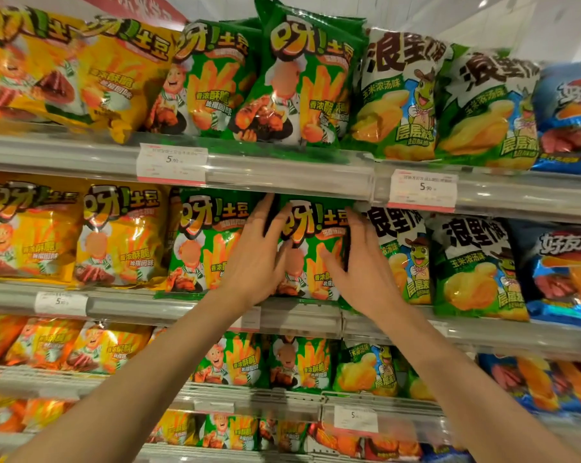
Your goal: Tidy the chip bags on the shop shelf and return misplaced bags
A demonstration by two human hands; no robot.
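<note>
Green chip bag [311, 248] stands upright on the second shelf from the top, at the front of its row, with both hands at its sides. The left hand [255, 259] lies flat against the bag's left edge, fingers [265, 212] stretched up toward the shelf rail [282, 182] above. The right hand [366, 262] presses the bag's right edge, fingers spread and curled slightly around it. So the two hands are apart, the bag squeezed between them rather than gripped in a fist. Just to its left stands a matching green bag [202, 242], touching or nearly so; just to its right, a green and white corn-flavour bag [402, 255]. Yellow bags [118, 235] fill the left end of the same shelf, blue bags [563, 272] the right end. A price tag [423, 190] hangs on the rail above.
</note>
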